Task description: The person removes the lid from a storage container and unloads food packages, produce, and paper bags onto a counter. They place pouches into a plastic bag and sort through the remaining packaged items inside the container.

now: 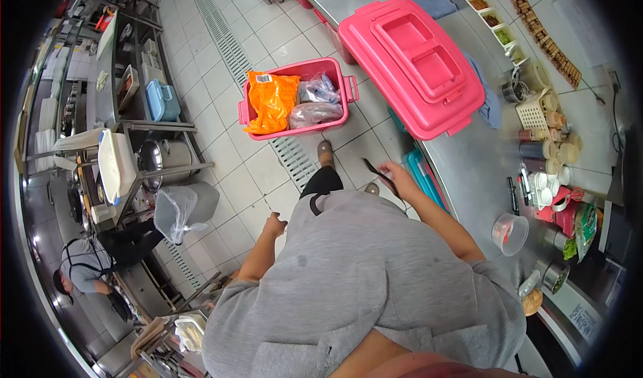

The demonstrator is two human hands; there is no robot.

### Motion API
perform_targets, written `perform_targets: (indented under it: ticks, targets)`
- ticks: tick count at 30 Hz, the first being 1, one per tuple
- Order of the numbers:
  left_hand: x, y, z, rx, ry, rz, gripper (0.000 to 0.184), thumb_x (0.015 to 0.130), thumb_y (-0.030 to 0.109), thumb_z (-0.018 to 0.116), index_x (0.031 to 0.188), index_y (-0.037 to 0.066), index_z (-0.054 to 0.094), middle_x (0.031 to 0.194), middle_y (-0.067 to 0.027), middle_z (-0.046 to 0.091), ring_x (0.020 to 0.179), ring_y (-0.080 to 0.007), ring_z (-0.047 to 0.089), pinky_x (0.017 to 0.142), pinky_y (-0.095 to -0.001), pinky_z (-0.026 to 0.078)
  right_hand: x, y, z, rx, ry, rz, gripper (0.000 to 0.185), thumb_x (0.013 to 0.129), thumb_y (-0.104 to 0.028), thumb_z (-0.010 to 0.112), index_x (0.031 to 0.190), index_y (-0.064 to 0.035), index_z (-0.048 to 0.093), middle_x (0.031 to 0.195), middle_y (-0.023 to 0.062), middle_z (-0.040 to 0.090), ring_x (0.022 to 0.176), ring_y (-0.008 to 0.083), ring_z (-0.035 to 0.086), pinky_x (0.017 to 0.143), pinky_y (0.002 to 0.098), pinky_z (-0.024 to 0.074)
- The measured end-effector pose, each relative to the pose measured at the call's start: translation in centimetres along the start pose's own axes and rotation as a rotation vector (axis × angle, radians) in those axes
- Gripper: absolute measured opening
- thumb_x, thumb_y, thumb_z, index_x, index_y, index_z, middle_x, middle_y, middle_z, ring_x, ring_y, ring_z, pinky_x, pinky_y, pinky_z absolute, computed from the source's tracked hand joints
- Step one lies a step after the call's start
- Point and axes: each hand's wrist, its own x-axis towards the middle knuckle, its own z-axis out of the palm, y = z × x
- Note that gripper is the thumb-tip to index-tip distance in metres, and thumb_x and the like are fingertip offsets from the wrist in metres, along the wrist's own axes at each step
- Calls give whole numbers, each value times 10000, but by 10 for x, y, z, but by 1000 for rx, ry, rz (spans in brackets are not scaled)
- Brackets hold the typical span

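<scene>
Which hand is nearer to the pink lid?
The right. The right hand is out beside the counter, a little short of the pink lid; the left hand is on the body's far side, farther from it.

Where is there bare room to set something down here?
The steel counter is bare between the pink lid and the clear round tub; so are the floor tiles between the pink bin and the steel rack. Bottles and containers crowd the counter's far side.
</scene>
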Motion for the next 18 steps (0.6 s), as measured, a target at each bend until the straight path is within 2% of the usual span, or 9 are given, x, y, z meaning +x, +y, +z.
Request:
perform_targets:
  ticks: [2,4,6,7,9,10,14,16,18]
  targets:
    - [10,9,-18,-94,32,-74,629,824,298,747,1339,21,517,1237,-291,620,1191,-409,594,1002,-447,495,64,-66,-29,-320,213,-285,153,838,-93,676,985,-50,666,1010,147,682,986,331,627,899,436,480]
    - [52,11,-37,-281,272,36,632,827,241,751,1354,6,492,1302,-296,565,1233,-414,556,1032,-449,472,129,-82,-63,-434,496,-322,134,826,-59,643,956,-56,674,1022,138,673,1007,351,602,928,442,459]
    - [95,41,-81,-331,357,106,652,822,204,760,1367,-13,477,1357,-291,516,1286,-423,498,1082,-449,426,188,-108,-100,-374,889,-142,135,856,-46,620,977,-37,677,1041,145,666,985,337,604,884,429,471]
    - [121,45,-99,-333,417,156,675,817,200,765,1379,-18,463,1366,-292,506,1302,-422,481,1097,-447,412,213,-89,-116,-326,973,-36,334,876,-98,676,1183,8,602,1105,195,640,1009,329,607,904,423,475]
    - [164,84,-148,-419,520,117,756,810,187,773,1433,-10,394,1411,-283,464,1321,-426,457,1120,-448,388,261,-80,-134,-6,1073,256,651,871,-152,742,1380,71,404,1199,265,584,1077,342,594,966,413,461]
    - [173,113,-182,-438,524,81,849,788,182,794,1474,10,326,1455,-269,419,1328,-428,446,1131,-455,377,277,-65,-144,-29,1010,386,877,847,-172,790,1457,98,220,1277,317,522,1133,354,576,1020,408,441]
    - [252,185,-270,-384,599,145,970,739,232,857,1498,23,291,1476,-249,412,1343,-425,438,1131,-455,380,313,-2,-150,-127,1211,449,866,842,-138,778,1467,72,215,1182,238,574,1051,298,602,963,374,470]
    - [287,201,-293,-323,631,193,996,724,245,876,1503,32,293,1479,-236,424,1347,-417,443,1127,-456,386,317,-14,-148,-136,1286,511,848,842,-106,766,1467,57,216,1143,221,593,995,282,626,914,366,501]
    - [322,213,-315,-361,418,52,1027,726,280,883,1526,80,270,1491,-196,453,1348,-403,454,1125,-464,390,311,-53,-149,266,1190,560,734,869,-45,697,1458,10,262,1054,180,620,821,215,639,758,319,527]
